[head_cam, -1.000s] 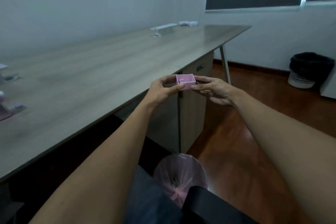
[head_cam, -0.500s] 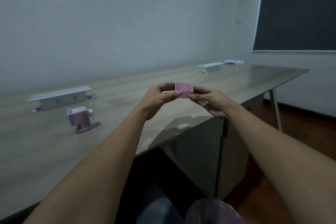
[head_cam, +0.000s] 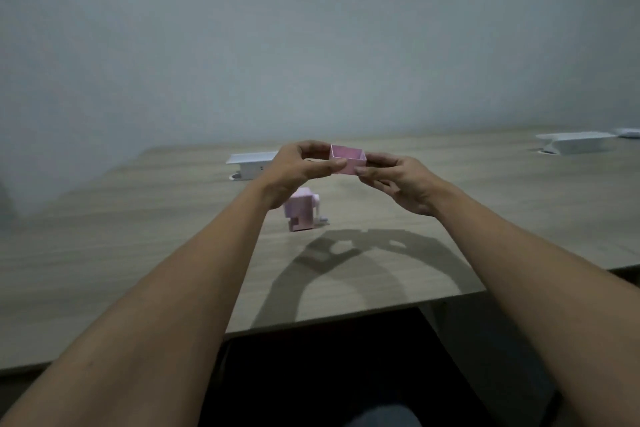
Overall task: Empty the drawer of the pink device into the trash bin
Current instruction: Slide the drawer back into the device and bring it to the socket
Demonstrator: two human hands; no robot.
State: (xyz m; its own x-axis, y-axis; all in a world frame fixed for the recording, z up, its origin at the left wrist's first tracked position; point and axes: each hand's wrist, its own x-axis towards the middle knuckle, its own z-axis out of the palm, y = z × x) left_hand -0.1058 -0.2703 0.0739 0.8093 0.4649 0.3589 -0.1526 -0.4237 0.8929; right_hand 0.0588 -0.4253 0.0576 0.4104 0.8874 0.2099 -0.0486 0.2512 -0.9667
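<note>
A small pink drawer [head_cam: 347, 158], open side up and looking empty inside, is held in the air above the wooden table [head_cam: 138, 253]. My left hand [head_cam: 298, 172] pinches its left end and my right hand [head_cam: 401, 184] pinches its right end. The pink device [head_cam: 302, 210] stands on the table below and slightly left of the drawer, partly hidden by my left wrist. The trash bin is out of view.
A white socket box [head_cam: 251, 163] sits on the table behind my left hand, and another white socket box [head_cam: 575, 142] lies at the far right. The table's front edge runs across the lower part of the view, with dark space beneath.
The view has swung left from the floor and bin back to the table. Both hands still hold the drawer, which is now above the pink device.
</note>
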